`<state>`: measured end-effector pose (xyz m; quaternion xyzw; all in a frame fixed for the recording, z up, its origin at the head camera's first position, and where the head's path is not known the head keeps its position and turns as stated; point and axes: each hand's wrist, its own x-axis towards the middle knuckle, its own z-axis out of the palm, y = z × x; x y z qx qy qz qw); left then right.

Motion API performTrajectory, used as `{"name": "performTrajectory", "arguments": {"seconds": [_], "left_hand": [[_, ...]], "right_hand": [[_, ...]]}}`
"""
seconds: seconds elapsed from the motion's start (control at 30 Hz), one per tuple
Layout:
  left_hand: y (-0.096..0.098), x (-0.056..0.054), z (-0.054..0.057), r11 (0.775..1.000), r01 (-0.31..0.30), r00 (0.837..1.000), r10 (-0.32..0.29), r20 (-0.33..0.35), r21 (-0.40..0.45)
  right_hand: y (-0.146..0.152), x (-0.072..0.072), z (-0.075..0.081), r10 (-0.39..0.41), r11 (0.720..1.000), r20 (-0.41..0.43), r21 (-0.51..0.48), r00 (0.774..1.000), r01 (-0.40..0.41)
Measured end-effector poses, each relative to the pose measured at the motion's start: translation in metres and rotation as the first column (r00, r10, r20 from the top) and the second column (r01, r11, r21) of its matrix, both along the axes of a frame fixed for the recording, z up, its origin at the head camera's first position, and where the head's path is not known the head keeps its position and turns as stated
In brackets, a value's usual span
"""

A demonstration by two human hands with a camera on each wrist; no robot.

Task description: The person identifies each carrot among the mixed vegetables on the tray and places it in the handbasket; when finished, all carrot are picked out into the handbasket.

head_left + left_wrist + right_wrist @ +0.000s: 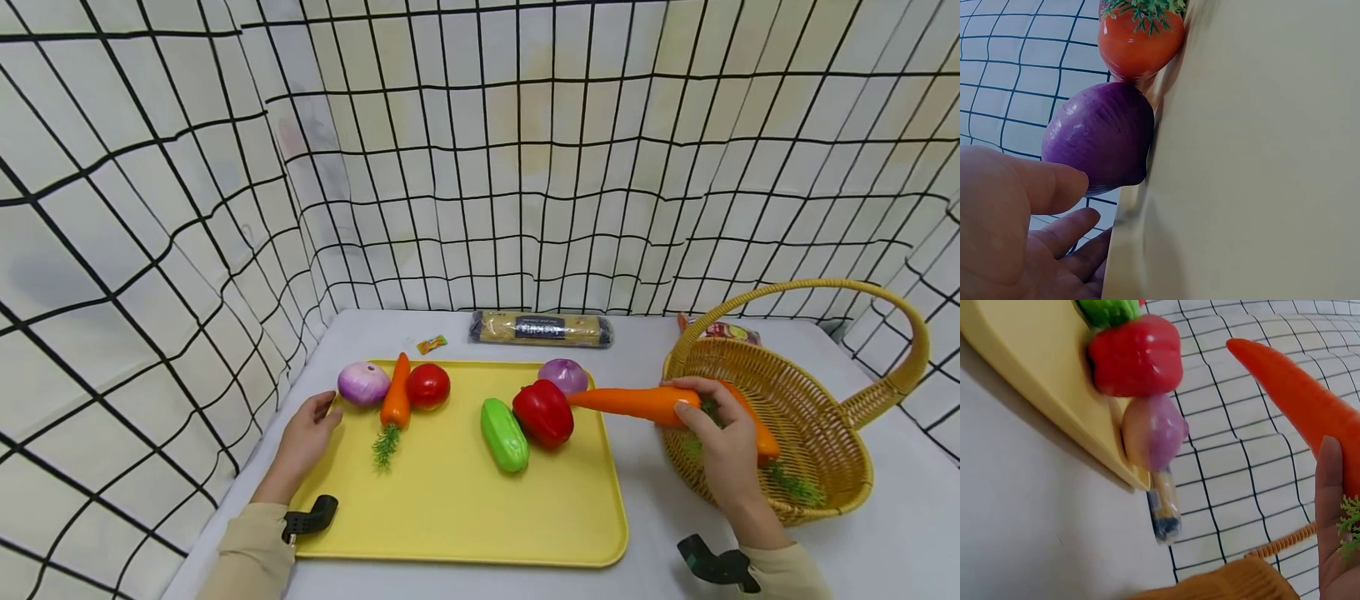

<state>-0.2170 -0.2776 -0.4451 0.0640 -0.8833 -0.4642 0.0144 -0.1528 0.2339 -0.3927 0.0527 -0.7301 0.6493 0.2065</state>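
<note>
My right hand (722, 442) grips a large carrot (633, 403) near its leafy end, at the left rim of the wicker basket (806, 375). The carrot's tip points left over the edge of the yellow tray (457, 517). Another carrot (759, 429) lies inside the basket. At the tray's left edge my left hand (306, 437) holds nothing, thumb and fingers apart, close to a purple onion (1100, 134). Beside that onion are a carrot (396, 404) and a tomato (428, 387). Toward the tray's right side sit a green cucumber-like vegetable (505, 435), a red bell pepper (543, 414) and a second onion (563, 377).
Behind the tray lie a long clear packet (540, 329) with a dark label and a small orange-green wrapper (432, 344). A colourful packet (727, 332) lies behind the basket, whose tall handle (817, 285) arches upward. Black netting (517, 150) over white sheeting surrounds the table.
</note>
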Motion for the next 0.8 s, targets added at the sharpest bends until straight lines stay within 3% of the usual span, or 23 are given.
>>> {"name": "performTrajectory", "arguments": {"seconds": [0.23, 0.47, 0.67, 0.8], "left_hand": [[-0.001, 0.001, -0.001, 1.000, 0.002, 1.000, -0.002, -0.001, 0.001], [-0.002, 0.000, -0.001, 1.000, 0.011, 1.000, -0.011, -0.004, 0.007], [-0.001, 0.002, 0.000, 1.000, 0.018, 1.000, -0.018, 0.023, 0.019], [0.000, 0.002, 0.001, 1.000, 0.022, 0.999, -0.022, 0.029, 0.020]], "right_hand": [[0.024, -0.001, 0.001, 0.004, 0.998, -0.032, -0.064, 0.999, -0.006], [0.045, -0.001, 0.004, -0.106, 0.987, -0.026, -0.121, 0.994, 0.102], [0.060, -0.002, 0.008, -0.197, 0.954, -0.008, -0.233, 0.980, 0.190], [0.072, -0.003, 0.009, -0.253, 0.911, -0.002, -0.336, 0.967, 0.238]]}}
